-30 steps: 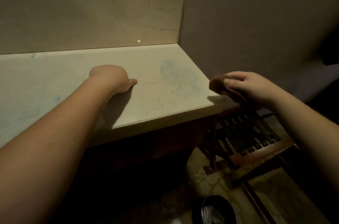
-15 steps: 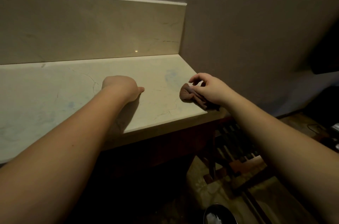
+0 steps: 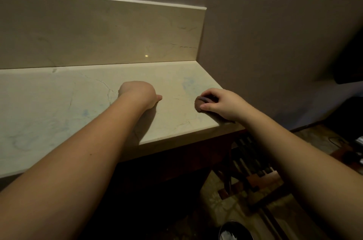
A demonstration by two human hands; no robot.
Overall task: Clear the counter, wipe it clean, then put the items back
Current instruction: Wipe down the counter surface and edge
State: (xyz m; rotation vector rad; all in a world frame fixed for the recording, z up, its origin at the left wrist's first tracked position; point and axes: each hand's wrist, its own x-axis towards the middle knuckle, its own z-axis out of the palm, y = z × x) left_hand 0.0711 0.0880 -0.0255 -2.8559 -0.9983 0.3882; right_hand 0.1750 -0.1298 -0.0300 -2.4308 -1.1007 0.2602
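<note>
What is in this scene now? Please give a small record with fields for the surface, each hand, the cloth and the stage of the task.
surface: pale stone counter with a backsplash, faint blue marks near its right end
left hand: left hand rests on the counter, fingers curled under, holding nothing visible
right hand: right hand grips the cloth at the counter's right front corner
cloth: small brown cloth, bunched, lying on the counter under the fingers
task stage: no items on the visible counter; wiping stage
</note>
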